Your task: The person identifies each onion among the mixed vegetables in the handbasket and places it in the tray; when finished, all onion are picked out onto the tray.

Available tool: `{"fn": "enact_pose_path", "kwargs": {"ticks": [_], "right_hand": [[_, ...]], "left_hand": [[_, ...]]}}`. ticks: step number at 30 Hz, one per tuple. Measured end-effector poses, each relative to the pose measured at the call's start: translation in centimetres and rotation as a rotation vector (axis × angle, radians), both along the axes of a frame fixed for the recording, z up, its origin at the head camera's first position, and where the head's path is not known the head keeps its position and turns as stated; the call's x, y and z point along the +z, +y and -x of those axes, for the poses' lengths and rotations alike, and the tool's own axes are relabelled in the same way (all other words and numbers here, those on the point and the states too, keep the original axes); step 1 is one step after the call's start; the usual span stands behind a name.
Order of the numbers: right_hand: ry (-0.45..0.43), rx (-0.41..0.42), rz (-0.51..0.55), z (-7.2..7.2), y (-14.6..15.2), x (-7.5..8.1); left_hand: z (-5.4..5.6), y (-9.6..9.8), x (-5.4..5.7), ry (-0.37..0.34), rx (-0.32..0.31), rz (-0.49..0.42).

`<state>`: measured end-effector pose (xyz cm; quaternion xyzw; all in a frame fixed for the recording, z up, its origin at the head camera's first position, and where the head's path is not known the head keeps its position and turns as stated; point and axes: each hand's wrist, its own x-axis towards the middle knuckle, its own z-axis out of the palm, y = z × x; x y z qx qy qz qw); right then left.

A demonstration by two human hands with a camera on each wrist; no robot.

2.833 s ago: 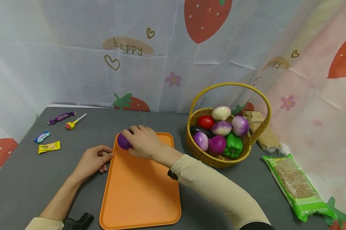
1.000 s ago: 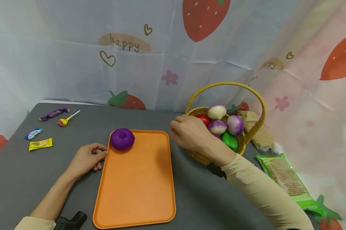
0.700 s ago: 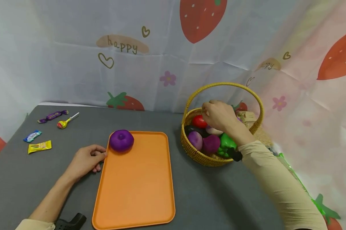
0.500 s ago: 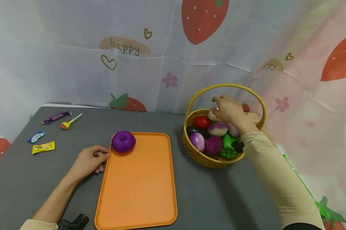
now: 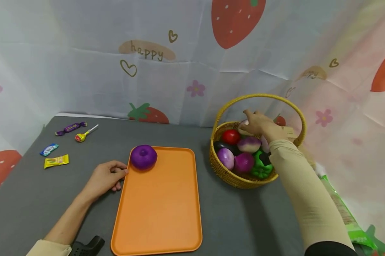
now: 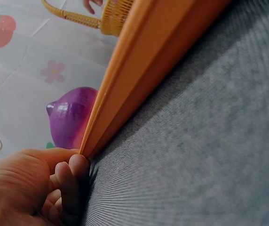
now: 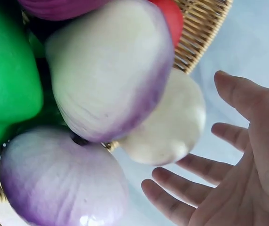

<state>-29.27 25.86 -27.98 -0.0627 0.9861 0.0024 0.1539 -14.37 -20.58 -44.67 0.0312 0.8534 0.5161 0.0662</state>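
My left hand pinches the left rim of an orange tray between thumb and finger; the left wrist view shows this pinch close up. A purple onion sits in the tray's far left corner. My right hand is over the back of a yellow wicker basket, under its handle. In the right wrist view its fingers are spread around the far side of a whitish onion, with a gap visible at the thumb. Other white-and-purple onions lie closer to that camera.
The basket also holds a red tomato, a dark eggplant, a magenta onion and a green bell pepper. Wrapped candies and a lollipop lie at left. A green-edged bag lies at right, partly behind my sleeve.
My right hand has let go of the purple onion on the tray and moved right to the basket, over its back onions. My left hand has stayed at the tray's rim.
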Motion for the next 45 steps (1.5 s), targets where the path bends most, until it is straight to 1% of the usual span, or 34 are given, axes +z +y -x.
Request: {"fn": "enact_pose_path", "kwargs": {"ticks": [5,9,14,18,19,22,24,28,30,32,35,37,39,41,43,45], "right_hand": [[-0.01,0.01,-0.006,-0.3,0.5,-0.7],[0.019,0.027,-0.02,-0.7,0.8,-1.1],[0.114,0.038,-0.021,-1.2,1.1,-1.4],[0.204,0.04,0.036,-1.7,0.5,-0.9],[0.221,0.041,0.059,-2.0,0.3,-0.7],[0.295,0.075,0.124,-3.2,-0.6,-0.4],[0.341,0.09,0.146,-4.4,-1.3,-0.1],[0.418,0.074,0.193,-7.2,-3.0,0.2],[0.45,0.077,0.237,-8.6,-3.8,0.4],[0.474,0.105,0.278,-9.9,-4.7,0.5],[0.501,0.177,0.33,-11.8,-6.5,0.4],[0.517,0.229,0.345,-12.7,-8.0,0.3],[0.544,0.283,0.363,-13.4,-9.6,-0.1],[0.574,0.329,0.383,-13.6,-11.1,-0.7],[0.591,0.374,0.411,-13.6,-12.6,-1.5],[0.592,0.397,0.435,-13.4,-13.7,-2.6]], "left_hand": [[0.0,0.4,0.2,0.0,-0.007,-0.004],[0.0,0.6,0.3,-0.005,-0.013,-0.011],[-0.1,0.7,0.2,-0.008,-0.014,-0.01],[0.0,0.6,0.2,-0.009,-0.01,-0.005],[0.0,0.5,0.2,-0.01,-0.009,-0.004],[0.1,0.3,0.2,-0.013,-0.006,0.001],[0.1,0.1,0.3,-0.017,-0.005,0.004],[0.1,-0.1,0.6,-0.013,-0.009,0.012],[0.1,-0.2,0.7,-0.005,-0.011,0.016],[0.1,-0.2,0.8,0.004,-0.013,0.017],[0.1,-0.2,0.9,0.012,-0.015,0.019],[0.1,-0.2,0.8,0.015,-0.017,0.021],[0.1,-0.2,0.7,0.02,-0.016,0.023],[0.1,-0.2,0.5,0.022,-0.012,0.021],[0.1,-0.1,0.3,0.019,-0.009,0.017],[0.1,0.0,0.1,0.011,-0.009,0.011]]}}
